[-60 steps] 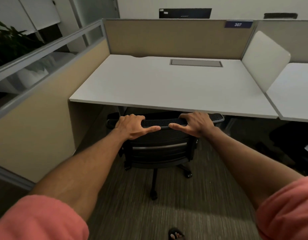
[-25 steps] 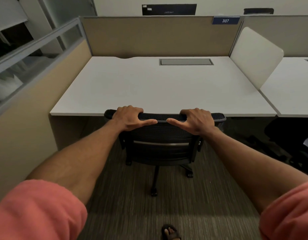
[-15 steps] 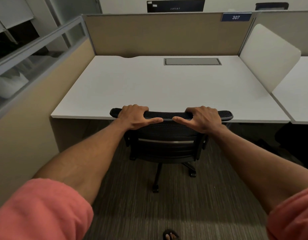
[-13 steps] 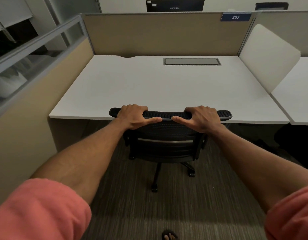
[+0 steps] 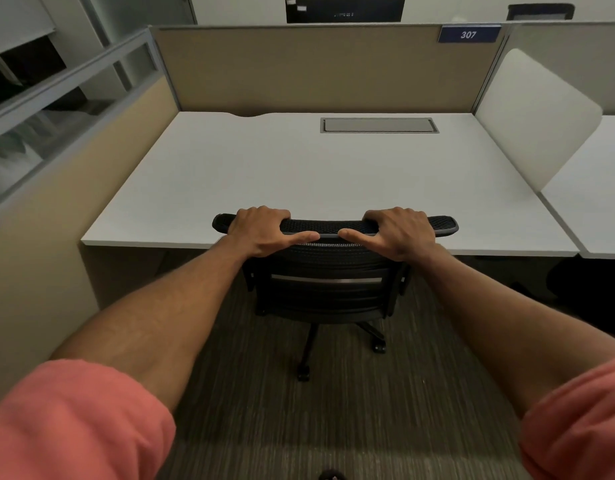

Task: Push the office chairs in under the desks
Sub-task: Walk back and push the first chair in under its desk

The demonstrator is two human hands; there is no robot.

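Note:
A black mesh office chair [image 5: 325, 285] stands with its back towards me at the front edge of a white desk [image 5: 299, 174]. Its seat is hidden beneath the desktop; the backrest top overlaps the desk's front edge. My left hand [image 5: 264, 230] grips the left part of the backrest's top rail, fingers curled over it, thumb along the near side. My right hand [image 5: 396, 232] grips the right part the same way. Two castor legs [image 5: 304, 372] show on the carpet below.
Tan partition panels [image 5: 316, 67] close the desk at the back and left. A white divider [image 5: 538, 116] separates a neighbouring desk [image 5: 597, 202] on the right, with a dark shape under it. Striped grey carpet [image 5: 333, 427] lies around my feet.
The chair's backrest top now sits over the desk's front edge instead of below it, and I stand closer to the desk. Both hands keep the same grip.

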